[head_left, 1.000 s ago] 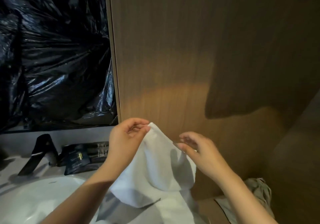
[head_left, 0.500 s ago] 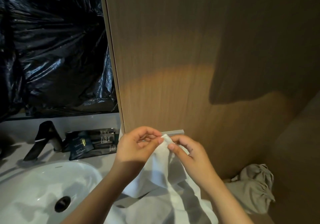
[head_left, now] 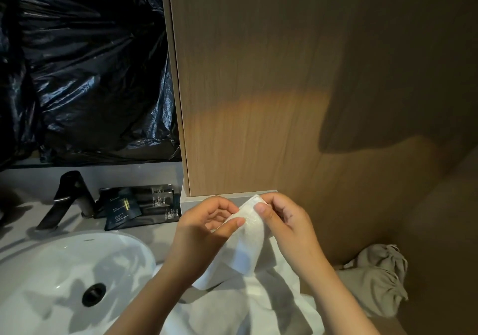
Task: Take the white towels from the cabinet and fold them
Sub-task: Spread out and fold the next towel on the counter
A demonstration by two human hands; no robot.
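Observation:
A white towel (head_left: pixel 248 252) hangs folded in front of me over the vanity counter, its lower part bunched toward the bottom of the view. My left hand (head_left: pixel 207 221) pinches one top corner between thumb and fingers. My right hand (head_left: pixel 282 218) pinches the matching corner, and the two corners meet between my hands. The wooden cabinet door (head_left: pixel 284 89) stands closed right behind the towel.
A white sink basin (head_left: pixel 64 270) with a dark drain lies at lower left, a black faucet (head_left: pixel 67 200) behind it. Black amenity packets (head_left: pixel 137 208) sit on the counter. A crumpled beige cloth (head_left: pixel 380 275) lies at right. Black plastic sheeting (head_left: pixel 82 63) covers the upper left.
My hands came together, bringing the two top corners of the towel against each other. The view tilted downward, showing more of the sink and the counter.

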